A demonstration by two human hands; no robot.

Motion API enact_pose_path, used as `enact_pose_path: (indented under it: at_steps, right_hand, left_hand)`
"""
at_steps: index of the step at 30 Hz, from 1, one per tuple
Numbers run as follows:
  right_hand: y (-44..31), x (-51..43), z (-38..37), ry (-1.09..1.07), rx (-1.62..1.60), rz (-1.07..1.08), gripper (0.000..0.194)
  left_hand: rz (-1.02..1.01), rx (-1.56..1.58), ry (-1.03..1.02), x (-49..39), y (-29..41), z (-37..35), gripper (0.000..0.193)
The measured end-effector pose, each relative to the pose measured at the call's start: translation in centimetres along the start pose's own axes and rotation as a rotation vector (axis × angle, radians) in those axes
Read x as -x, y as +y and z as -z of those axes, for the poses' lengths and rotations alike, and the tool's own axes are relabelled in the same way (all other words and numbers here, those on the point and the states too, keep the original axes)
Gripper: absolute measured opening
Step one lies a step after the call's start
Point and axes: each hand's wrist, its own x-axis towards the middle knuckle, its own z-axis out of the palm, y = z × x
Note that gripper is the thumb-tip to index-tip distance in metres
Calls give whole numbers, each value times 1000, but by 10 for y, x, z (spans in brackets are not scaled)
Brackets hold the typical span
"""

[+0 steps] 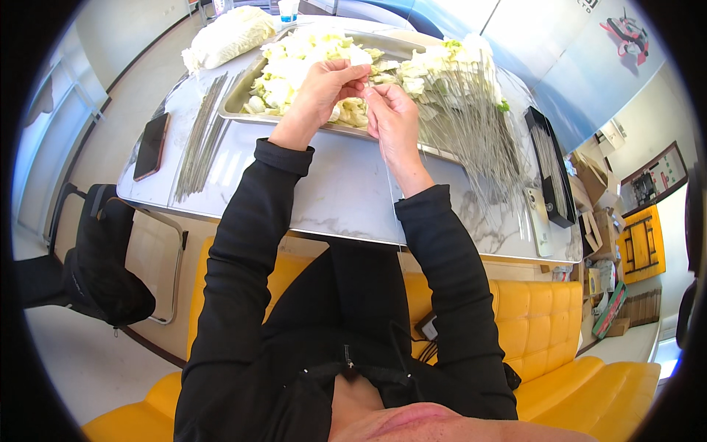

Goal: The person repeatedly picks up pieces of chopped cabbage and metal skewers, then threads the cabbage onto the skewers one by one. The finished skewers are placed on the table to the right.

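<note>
Above the near rim of a metal tray (259, 118), my two hands meet at their fingertips. My right hand (395, 113) pinches a thin metal skewer (389, 171), whose length trails down past my right sleeve toward my lap. Close to its upper end, my left hand (328, 88) has thumb and fingers pinched together on the skewer; whether a scrap of leaf is also between them is too small to tell. Torn pale cabbage leaves (309, 47) fill the tray's left side. More leaves (414, 69) lie at its right, beside a large fan of skewers (480, 127).
A whole napa cabbage (232, 36) sits at the back left. Left of the tray are a skewer bundle (204, 138) and a dark phone (152, 146). At right lie a black box of skewers (549, 166) and a light phone (537, 221). The marble-patterned table (342, 193) ends before my lap.
</note>
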Motion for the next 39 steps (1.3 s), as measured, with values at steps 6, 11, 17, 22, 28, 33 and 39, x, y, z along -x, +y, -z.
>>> enact_pose_path:
  at_steps: [6,11,17,22,28,33,39]
  right_hand:
    - [-12,15,-6,-41,123,-75,24]
    - [-18,37,1,-65,241,-106,22]
    - [-26,63,13,-90,214,-159,28]
    - [-40,88,14,-84,371,-179,31]
    - [-60,119,23,-130,843,51,29]
    - [-63,109,24,65,1047,243,26]
    - [-59,67,40,144,1408,293,23]
  left_hand:
    - [11,95,55,-3,0,12,14]
    - [12,122,89,-4,-1,13,16]
    - [-13,141,152,-7,-4,14,18]
    - [-29,109,198,-8,-6,17,18]
    - [-74,114,211,-7,-6,17,20]
    - [-54,90,184,-5,-6,12,23]
    - [-64,90,179,-4,-8,13,21]
